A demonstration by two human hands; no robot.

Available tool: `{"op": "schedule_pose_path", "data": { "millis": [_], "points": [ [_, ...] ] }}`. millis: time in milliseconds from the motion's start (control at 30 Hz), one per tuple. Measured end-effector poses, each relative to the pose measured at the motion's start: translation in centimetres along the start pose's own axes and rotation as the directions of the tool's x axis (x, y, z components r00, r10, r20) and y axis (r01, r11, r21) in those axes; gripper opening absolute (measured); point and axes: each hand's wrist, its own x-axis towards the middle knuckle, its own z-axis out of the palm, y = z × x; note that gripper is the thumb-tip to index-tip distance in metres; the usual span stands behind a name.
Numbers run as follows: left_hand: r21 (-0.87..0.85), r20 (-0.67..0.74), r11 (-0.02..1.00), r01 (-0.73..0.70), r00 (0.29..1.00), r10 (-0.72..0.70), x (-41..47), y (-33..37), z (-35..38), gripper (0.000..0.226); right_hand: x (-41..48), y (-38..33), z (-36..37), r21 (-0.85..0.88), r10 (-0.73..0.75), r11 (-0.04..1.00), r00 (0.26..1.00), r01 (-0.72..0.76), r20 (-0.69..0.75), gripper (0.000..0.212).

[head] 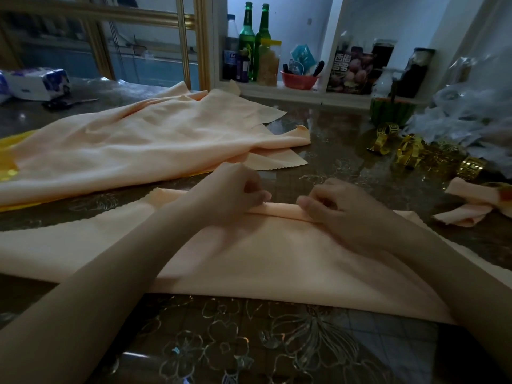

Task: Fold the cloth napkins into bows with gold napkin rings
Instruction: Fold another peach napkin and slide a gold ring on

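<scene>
A peach cloth napkin [249,261] lies spread on the table in front of me, its far edge rolled into a narrow fold. My left hand [232,189] pinches that fold from the left with curled fingers. My right hand [332,206] pinches the same fold a short way to the right. Several gold napkin rings [410,151] lie scattered at the right of the table. A finished peach bow with a gold ring [476,200] rests at the far right edge.
A pile of loose peach napkins [138,145] covers the left middle of the table over something yellow. Scissors [69,102] and a tissue pack [36,83] lie at the back left. Bottles [246,40] and jars stand on a shelf behind. Crumpled clear plastic [471,112] sits at the right.
</scene>
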Motion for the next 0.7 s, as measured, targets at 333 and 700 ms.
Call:
{"op": "schedule_pose_path", "data": {
  "millis": [333, 700],
  "points": [
    [0.283, 0.174, 0.959, 0.006, 0.983, -0.058, 0.0, 1.2, 1.3, 0.027, 0.2, 0.1, 0.1, -0.031, 0.045, 0.998, 0.999, -0.046, -0.023, 0.012],
    [0.154, 0.165, 0.988, -0.019, 0.986, -0.007, -0.5, 0.4, -0.6, 0.023, -0.1, 0.3, -0.5, 0.0, -0.001, 1.0, 0.999, 0.001, -0.035, 0.012]
  ]
}}
